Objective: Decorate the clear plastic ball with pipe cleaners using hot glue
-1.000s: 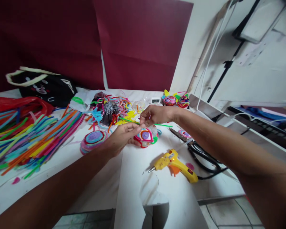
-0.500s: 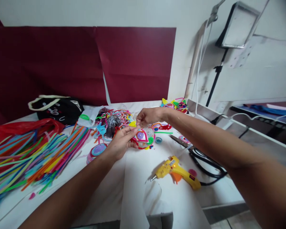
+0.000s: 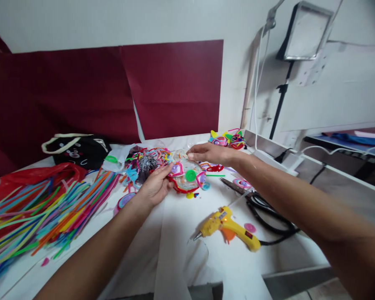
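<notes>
My left hand point(image 3: 155, 186) grips the left side of a clear plastic ball craft point(image 3: 187, 177) trimmed with red, pink and green pipe-cleaner shapes, holding it just above the white table point(image 3: 143, 246). My right hand point(image 3: 208, 153) rests on the top far edge of the same craft, fingers pressed together against it. A tangle of cut pipe-cleaner pieces point(image 3: 145, 160) lies just behind the craft.
A yellow glue gun point(image 3: 226, 223) lies in front with its black cord point(image 3: 271, 225) running right. Scissors point(image 3: 234, 186) lie right of the craft. A spread of long coloured pipe cleaners point(image 3: 40, 208) covers the left. A black bag point(image 3: 76, 150) and finished crafts point(image 3: 228, 139) sit at the back.
The craft has been turned so its green nose and red mouth face up. My right hand moved from pinching at its front to its top far edge. The camera tilted up.
</notes>
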### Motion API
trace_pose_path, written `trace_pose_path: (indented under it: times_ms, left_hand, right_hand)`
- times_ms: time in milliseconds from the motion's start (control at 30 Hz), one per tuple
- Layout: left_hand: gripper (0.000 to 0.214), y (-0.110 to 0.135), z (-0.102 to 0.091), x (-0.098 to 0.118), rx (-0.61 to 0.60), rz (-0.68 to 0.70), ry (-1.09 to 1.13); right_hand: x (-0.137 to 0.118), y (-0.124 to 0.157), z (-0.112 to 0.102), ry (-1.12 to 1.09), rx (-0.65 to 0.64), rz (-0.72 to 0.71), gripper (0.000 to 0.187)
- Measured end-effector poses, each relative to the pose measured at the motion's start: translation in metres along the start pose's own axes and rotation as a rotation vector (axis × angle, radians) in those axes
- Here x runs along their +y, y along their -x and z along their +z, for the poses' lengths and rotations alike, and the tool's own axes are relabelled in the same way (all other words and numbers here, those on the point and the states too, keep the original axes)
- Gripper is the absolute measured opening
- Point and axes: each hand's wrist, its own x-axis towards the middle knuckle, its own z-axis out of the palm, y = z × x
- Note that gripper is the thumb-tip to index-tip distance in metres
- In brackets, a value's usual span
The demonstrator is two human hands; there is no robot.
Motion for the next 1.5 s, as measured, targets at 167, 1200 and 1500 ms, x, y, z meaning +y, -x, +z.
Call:
trace_pose_path:
  times_ms: [167,1200,1500]
  left_hand:
    - [0.013,0.004,-0.001,-0.003,0.064,-0.038,0.098]
    - [0.014,0.026,-0.024,-0.045,0.190,-0.072,-0.141]
    - [0.016,0.023,-0.030,-0.049,0.235,0.286,-0.612]
  right_hand:
    - [0.016,0.034,0.005,0.008,-0.020,0.063,0.077]
    - [0.033,0.067,0.072,0.409,0.202,-0.131,0.081]
    - [0.042,0.069,0.075,0.450,0.184,-0.090,0.082]
